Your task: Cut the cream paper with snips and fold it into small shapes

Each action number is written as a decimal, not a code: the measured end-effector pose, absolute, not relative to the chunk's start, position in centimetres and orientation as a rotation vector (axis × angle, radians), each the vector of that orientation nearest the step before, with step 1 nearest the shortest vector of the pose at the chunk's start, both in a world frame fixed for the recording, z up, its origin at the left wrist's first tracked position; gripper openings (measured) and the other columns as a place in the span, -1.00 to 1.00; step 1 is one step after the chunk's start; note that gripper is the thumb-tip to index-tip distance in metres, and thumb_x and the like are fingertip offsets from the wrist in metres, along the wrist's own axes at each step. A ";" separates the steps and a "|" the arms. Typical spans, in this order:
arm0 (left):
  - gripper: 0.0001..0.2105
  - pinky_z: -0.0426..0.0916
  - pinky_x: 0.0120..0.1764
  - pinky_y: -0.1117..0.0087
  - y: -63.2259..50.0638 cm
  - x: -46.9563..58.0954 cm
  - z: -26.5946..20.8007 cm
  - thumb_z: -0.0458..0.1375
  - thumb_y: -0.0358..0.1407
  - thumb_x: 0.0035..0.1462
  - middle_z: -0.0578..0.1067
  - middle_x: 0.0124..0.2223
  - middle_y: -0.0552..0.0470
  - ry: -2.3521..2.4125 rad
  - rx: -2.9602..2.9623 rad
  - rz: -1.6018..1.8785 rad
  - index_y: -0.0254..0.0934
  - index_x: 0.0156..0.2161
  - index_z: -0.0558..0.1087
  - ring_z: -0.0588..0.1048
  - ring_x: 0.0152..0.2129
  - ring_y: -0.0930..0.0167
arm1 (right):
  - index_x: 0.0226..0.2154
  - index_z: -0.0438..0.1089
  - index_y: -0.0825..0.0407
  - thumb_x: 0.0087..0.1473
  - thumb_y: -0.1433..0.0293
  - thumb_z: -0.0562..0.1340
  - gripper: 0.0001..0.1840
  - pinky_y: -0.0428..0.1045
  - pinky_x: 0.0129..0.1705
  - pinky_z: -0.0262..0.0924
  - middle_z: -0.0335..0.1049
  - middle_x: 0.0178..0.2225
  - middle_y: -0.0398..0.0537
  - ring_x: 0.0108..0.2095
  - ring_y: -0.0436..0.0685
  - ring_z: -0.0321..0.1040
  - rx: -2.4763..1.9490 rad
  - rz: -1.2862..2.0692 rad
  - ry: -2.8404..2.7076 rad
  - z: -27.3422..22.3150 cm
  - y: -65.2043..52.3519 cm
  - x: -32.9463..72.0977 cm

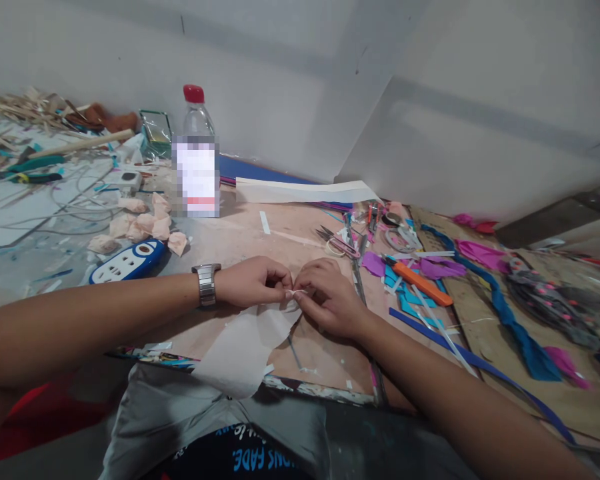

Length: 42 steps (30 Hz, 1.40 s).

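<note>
Near the middle of the work table, a thin white paper sheet is gathered at its upper end and spreads over the front edge. My left hand, with a watch on its wrist, pinches the gathered end. Right beside it, the fingers of my right hand are closed at the same spot, on what looks like a fine white thread. The fingertips nearly meet and partly hide the thread. Small pink-handled scissors lie beyond my right hand.
A red-capped bottle stands behind my left hand. Crumpled peach paper balls and a blue-and-white power strip lie left. To the right are an orange cutter knife, purple paper scraps and a blue strip.
</note>
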State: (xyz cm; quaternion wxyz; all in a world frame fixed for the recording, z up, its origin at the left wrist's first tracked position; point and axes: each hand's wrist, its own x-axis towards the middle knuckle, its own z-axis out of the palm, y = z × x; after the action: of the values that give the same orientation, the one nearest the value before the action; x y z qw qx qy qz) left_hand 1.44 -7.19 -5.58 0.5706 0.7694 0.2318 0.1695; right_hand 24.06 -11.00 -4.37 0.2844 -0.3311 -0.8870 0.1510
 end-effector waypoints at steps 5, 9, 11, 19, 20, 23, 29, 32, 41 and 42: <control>-0.70 0.16 -0.42 0.49 -7.7 1.6 -5.4 0.19 -0.13 0.24 0.36 -0.50 0.15 0.577 1.890 0.471 -0.33 -0.40 0.45 0.26 -0.52 0.52 | -0.32 0.41 -0.02 0.17 0.43 0.25 -0.97 0.19 -0.02 0.13 0.48 -0.36 -0.06 -0.17 0.20 0.37 -0.877 0.441 -2.367 -4.4 -11.1 24.0; -0.67 0.14 -0.42 0.49 -8.3 1.8 -5.1 0.17 -0.10 0.25 0.37 -0.50 0.15 0.610 1.998 0.505 -0.33 -0.41 0.43 0.26 -0.53 0.53 | -0.35 0.40 -0.02 0.14 0.43 0.24 -0.96 0.20 -0.01 0.14 0.48 -0.36 -0.05 -0.15 0.23 0.36 -0.881 0.476 -2.374 -4.3 -11.3 23.9; -0.69 0.12 -0.43 0.48 -8.6 1.9 -5.1 0.16 -0.12 0.26 0.38 -0.50 0.15 0.629 2.038 0.519 -0.33 -0.40 0.44 0.26 -0.54 0.53 | -0.36 0.40 -0.02 0.12 0.44 0.23 -0.95 0.21 0.01 0.13 0.48 -0.37 -0.06 -0.13 0.24 0.36 -0.875 0.486 -2.373 -4.3 -11.4 23.9; -0.78 0.09 -0.43 0.48 -9.3 2.0 -4.9 0.16 -0.23 0.23 0.39 -0.52 0.16 0.728 2.137 0.585 -0.33 -0.40 0.45 0.28 -0.57 0.55 | -0.33 0.41 -0.02 0.13 0.44 0.22 -0.95 0.20 0.00 0.13 0.47 -0.34 -0.04 -0.13 0.24 0.35 -0.936 0.508 -2.380 -4.4 -11.2 24.0; -0.77 0.09 -0.44 0.48 -9.4 2.0 -4.9 0.16 -0.23 0.23 0.38 -0.52 0.16 0.739 2.148 0.587 -0.33 -0.40 0.45 0.28 -0.57 0.55 | -0.32 0.42 -0.03 0.14 0.44 0.22 -0.94 0.20 0.01 0.13 0.48 -0.34 -0.04 -0.13 0.24 0.35 -0.937 0.506 -2.381 -4.5 -11.2 24.0; -0.76 0.07 -0.44 0.47 -9.4 2.1 -4.9 0.16 -0.21 0.24 0.40 -0.53 0.15 0.771 2.193 0.586 -0.33 -0.39 0.48 0.29 -0.58 0.55 | -0.32 0.42 -0.02 0.14 0.45 0.23 -0.94 0.20 0.01 0.12 0.49 -0.34 -0.04 -0.12 0.24 0.35 -0.946 0.493 -2.390 -4.5 -11.1 24.0; -0.80 0.13 -0.39 0.47 -9.6 2.1 -4.7 0.15 -0.24 0.25 0.49 -0.45 0.10 0.749 2.186 0.564 -0.32 -0.33 0.52 0.36 -0.53 0.52 | -0.35 0.37 -0.01 0.11 0.47 0.21 -0.94 0.18 -0.01 0.11 0.46 -0.34 -0.06 -0.15 0.22 0.35 -0.963 0.478 -2.401 -4.5 -11.1 23.9; -0.83 0.13 -0.41 0.47 -9.3 2.0 -4.5 0.19 -0.24 0.21 0.45 -0.46 0.12 0.713 2.133 0.521 -0.33 -0.32 0.50 0.34 -0.52 0.51 | -0.35 0.36 0.00 0.11 0.46 0.20 -0.95 0.19 -0.02 0.10 0.45 -0.34 -0.06 -0.17 0.20 0.35 -0.965 0.479 -2.375 -4.5 -11.1 24.0; -0.78 0.08 -0.45 0.46 -8.1 1.5 -4.7 0.19 -0.20 0.21 0.29 -0.48 0.17 0.597 1.936 0.395 -0.33 -0.37 0.42 0.22 -0.53 0.52 | -0.30 0.41 -0.02 0.17 0.45 0.19 -0.91 0.18 -0.04 0.12 0.48 -0.33 -0.04 -0.17 0.21 0.35 -0.933 0.462 -2.354 -4.3 -11.0 24.2; -0.79 0.07 -0.45 0.46 -8.1 1.5 -4.7 0.19 -0.21 0.20 0.28 -0.48 0.17 0.597 1.926 0.388 -0.33 -0.37 0.42 0.22 -0.53 0.52 | -0.31 0.41 -0.02 0.16 0.45 0.19 -0.91 0.19 -0.03 0.12 0.48 -0.33 -0.04 -0.17 0.21 0.35 -0.933 0.457 -2.353 -4.4 -11.0 24.2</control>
State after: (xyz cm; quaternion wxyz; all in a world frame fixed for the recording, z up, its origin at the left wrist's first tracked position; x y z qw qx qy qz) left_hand 1.54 -8.09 -4.73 0.5176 0.8025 0.2489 0.1617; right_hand 24.16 -11.00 -4.37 0.2808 -0.3480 -0.8781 0.1704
